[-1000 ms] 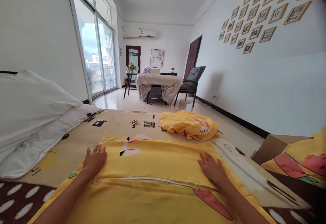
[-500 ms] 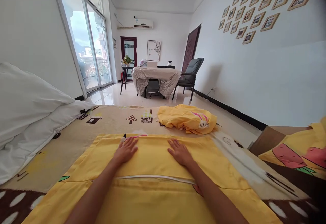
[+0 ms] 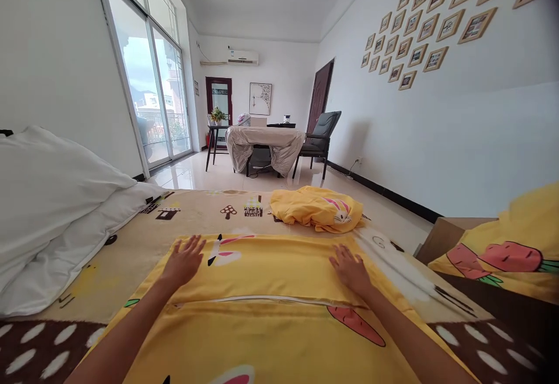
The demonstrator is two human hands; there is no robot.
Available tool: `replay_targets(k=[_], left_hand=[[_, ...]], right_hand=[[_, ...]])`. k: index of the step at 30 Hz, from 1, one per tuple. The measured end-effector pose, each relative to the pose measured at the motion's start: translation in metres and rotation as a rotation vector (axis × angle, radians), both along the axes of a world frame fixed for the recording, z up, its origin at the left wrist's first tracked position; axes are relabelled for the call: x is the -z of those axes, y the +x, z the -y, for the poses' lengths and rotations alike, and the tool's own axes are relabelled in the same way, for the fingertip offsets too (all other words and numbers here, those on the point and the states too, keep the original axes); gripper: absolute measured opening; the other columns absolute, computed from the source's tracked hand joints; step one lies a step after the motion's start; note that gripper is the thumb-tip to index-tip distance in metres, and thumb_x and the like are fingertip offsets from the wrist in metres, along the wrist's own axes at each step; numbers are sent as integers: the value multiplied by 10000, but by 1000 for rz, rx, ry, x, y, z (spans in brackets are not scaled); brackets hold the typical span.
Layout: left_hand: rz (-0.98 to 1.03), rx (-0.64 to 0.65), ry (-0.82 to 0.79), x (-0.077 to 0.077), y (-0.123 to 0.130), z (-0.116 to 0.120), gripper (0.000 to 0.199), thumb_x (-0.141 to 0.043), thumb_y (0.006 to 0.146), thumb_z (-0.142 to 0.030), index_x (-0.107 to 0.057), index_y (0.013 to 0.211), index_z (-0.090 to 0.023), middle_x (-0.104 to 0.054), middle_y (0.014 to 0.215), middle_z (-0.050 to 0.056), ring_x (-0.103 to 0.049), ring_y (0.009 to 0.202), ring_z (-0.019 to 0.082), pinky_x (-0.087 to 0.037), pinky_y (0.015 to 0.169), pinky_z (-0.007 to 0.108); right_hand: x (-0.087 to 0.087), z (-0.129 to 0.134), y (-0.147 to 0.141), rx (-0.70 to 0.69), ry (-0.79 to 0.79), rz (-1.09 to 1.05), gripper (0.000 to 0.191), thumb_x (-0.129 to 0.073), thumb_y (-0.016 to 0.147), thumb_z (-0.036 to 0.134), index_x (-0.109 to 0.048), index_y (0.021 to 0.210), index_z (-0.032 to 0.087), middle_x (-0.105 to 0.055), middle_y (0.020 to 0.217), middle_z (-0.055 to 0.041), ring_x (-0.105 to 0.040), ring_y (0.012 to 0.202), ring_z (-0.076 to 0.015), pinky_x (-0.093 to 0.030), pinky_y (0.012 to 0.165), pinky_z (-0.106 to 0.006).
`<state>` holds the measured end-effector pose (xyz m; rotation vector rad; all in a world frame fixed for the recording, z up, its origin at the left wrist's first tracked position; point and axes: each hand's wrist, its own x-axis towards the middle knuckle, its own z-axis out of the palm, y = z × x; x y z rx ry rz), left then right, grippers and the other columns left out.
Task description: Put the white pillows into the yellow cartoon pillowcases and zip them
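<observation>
A yellow pillowcase (image 3: pixel 271 273) printed with rabbits and a carrot lies spread flat before me, a pale zip or opening strip (image 3: pixel 262 299) running across it. My left hand (image 3: pixel 184 260) rests on its far left part with the fingers stretched out. On the far right part lies my right hand (image 3: pixel 351 267), palm down, fingers spread. Neither hand grips anything. Just beyond the far edge sits a crumpled yellow cloth (image 3: pixel 312 209) with a rabbit face on it.
Under everything is a beige patterned blanket (image 3: pixel 144 238). White bedding (image 3: pixel 56 197) is heaped at the left. A cardboard box (image 3: pixel 454 229) with yellow carrot-print fabric (image 3: pixel 502 256) stands at the right. Farther back are a covered table (image 3: pixel 266 136) and a black chair (image 3: pixel 323 136).
My hands have slid apart over the yellow fabric, the left one leftward and the right one rightward. More of the rabbit and carrot prints now shows. The view has tilted up slightly.
</observation>
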<state>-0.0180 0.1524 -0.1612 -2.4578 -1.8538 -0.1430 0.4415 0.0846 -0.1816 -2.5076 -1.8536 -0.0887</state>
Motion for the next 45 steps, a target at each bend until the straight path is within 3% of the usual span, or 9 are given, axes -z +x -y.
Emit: replay_targets(k=[4,8,14,23,28,31,36,41,45], left_hand=[[89,260,-85,5,64,29,533,-227,957,-438,-286,1467,-294,-274,1535,15,-226,1427,186,-189,1149,431],[139,380,-198,29,76,54,552,-188,955,-525,-289,1458,-323,-295,1524,5,-267,1412,180,-224,1141,415],[198,309,-228,39,38,61,560,-203,950,-536,-300,1455,-313,-228,1548,-2,-172,1441,186,-139,1170,448],[134,229,-221,32,35,60,543,-192,962,-491,-325,1449,-291,-240,1544,-10,-186,1436,159,-169,1171,424],[36,70,-131,26,38,61,530,-263,960,-370,-381,1425,-144,-307,1514,127,-267,1411,251,-250,1129,496],[-10,182,-73,17,57,76,472,-318,928,-225,-466,1362,-110,-358,1488,151,-298,1398,252,-270,1132,456],[90,483,-70,5,111,95,430,-359,932,-256,-484,1340,-206,-473,1427,89,-413,1336,224,-374,1084,423],[65,570,-332,4,146,68,611,-358,928,-512,-305,1462,-221,-236,1542,108,-205,1429,251,-213,1150,493],[52,591,-372,8,153,45,798,-435,825,-679,-238,1481,-268,-147,1565,91,-125,1446,262,-126,1161,515]], right_hand=[[-3,14,-86,-317,-31,-81,556,-220,958,464,-298,1472,269,-274,1538,-1,-214,1421,-122,-221,1118,-324],[9,39,-131,-615,-119,-298,590,-218,948,555,-303,1469,291,-236,1546,-21,-207,1427,-164,-182,1142,-392],[15,55,-119,-583,-43,-348,564,-196,971,472,-371,1445,222,-286,1528,-34,-234,1418,-164,-160,1159,-374],[20,61,-109,-588,229,-515,478,-298,950,401,-635,1189,162,-586,1302,-104,-488,1246,-229,-346,1064,-394],[2,84,-117,-825,173,-468,354,-360,923,300,-644,1118,217,-659,1148,-80,-558,1058,-226,-399,966,-370],[-4,98,-129,-973,47,-425,352,-438,894,294,-583,1209,236,-604,1247,-63,-509,1121,-229,-350,1010,-364],[2,101,-137,-922,60,-396,416,-468,880,318,-517,1279,211,-530,1323,-80,-447,1184,-244,-292,1042,-380],[8,98,-135,-936,42,-384,426,-506,861,358,-527,1256,202,-558,1264,-95,-456,1173,-255,-293,1030,-378],[12,95,-136,-951,19,-359,440,-575,812,405,-563,1199,196,-589,1213,-98,-478,1145,-268,-313,1010,-391]])
